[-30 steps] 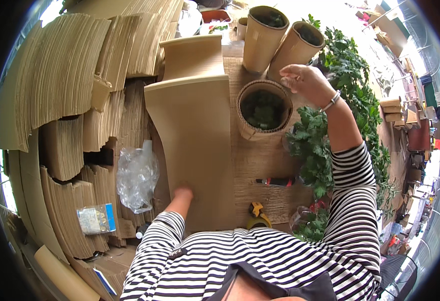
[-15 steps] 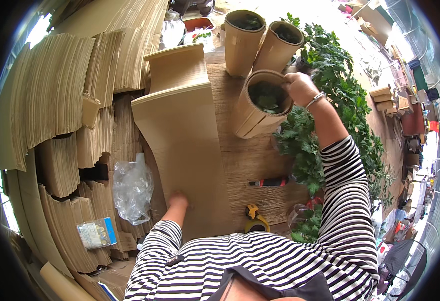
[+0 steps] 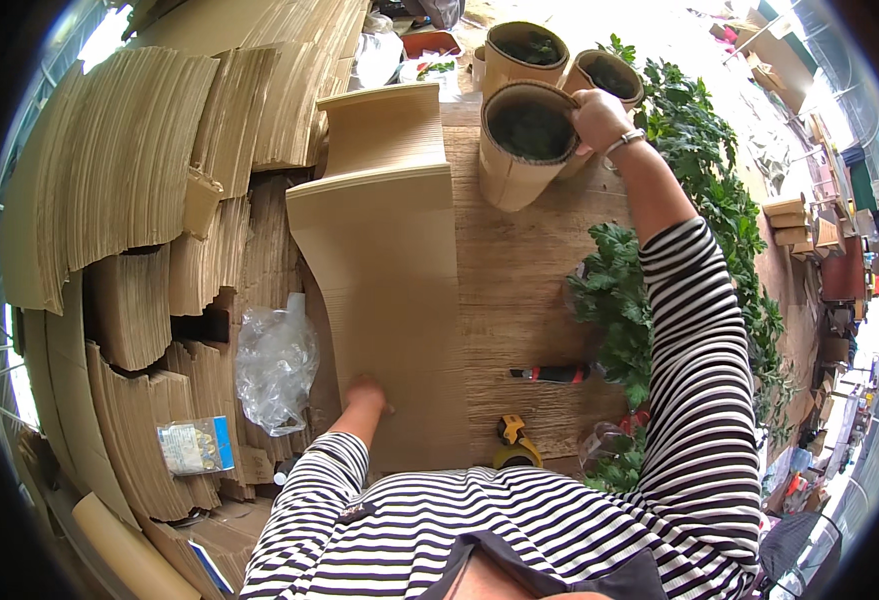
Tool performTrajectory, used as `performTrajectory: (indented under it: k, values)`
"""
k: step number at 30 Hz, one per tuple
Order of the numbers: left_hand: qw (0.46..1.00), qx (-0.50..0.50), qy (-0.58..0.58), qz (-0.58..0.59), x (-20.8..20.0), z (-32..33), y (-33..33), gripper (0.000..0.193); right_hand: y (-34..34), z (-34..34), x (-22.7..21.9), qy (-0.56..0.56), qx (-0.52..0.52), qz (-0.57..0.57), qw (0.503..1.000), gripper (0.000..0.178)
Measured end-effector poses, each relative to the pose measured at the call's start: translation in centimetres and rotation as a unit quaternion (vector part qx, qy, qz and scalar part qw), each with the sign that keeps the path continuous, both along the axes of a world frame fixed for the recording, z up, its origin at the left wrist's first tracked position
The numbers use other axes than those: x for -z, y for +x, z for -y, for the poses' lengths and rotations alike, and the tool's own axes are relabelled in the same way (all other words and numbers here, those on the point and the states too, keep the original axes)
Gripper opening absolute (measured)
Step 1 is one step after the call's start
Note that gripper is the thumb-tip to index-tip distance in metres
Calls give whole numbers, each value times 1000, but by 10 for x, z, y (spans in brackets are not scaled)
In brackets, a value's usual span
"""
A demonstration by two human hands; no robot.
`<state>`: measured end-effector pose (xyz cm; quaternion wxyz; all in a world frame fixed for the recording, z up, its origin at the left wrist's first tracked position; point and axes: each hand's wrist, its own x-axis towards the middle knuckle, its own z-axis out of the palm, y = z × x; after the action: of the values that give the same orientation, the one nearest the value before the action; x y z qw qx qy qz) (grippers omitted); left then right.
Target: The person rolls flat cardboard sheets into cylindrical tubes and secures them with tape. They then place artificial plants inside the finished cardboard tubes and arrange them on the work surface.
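My right hand (image 3: 599, 122) is closed on the rim of an upright cardboard tube (image 3: 515, 178) with dark green leaves inside. Two more cardboard tubes stand just behind it: a left one (image 3: 495, 72) and a right one (image 3: 609, 78), both holding leaves; the right one is partly covered by my hand and the front tube. On a stack of bent cardboard sheets (image 3: 389, 270) to the left rests my left hand (image 3: 366, 393), its thumb apart from the fingers and nothing visibly held. The fingertips are hard to make out.
Leafy green plants (image 3: 614, 300) line the table's right side. A utility knife (image 3: 551, 374) and a yellow tape measure (image 3: 515, 442) lie on the wooden tabletop (image 3: 509, 300). At left are tall cardboard stacks (image 3: 109, 170), a clear plastic bag (image 3: 277, 368) and a small packet (image 3: 195, 447).
My right hand has moved the cardboard tube away from me, up against the other two. My left hand stays on the cardboard sheets. The whole view has shifted slightly.
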<state>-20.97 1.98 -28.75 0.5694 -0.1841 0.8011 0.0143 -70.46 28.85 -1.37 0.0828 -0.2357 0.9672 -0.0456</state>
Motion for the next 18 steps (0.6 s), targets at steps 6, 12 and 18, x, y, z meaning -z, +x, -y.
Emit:
performTrajectory:
  k: [6, 12, 18]
  values:
    - [999, 1, -24, -30, 16, 3, 14, 102, -12, 52, 2, 7, 34, 12, 999, 18]
    - [1000, 11, -3, -8, 4, -1, 0, 103, -18, 55, 9, -64, 181, 23, 981, 22]
    - [1000, 12, 23, 6, 6, 0, 1, 106, 1, 53, 4, -110, 190, -49, 974, 39]
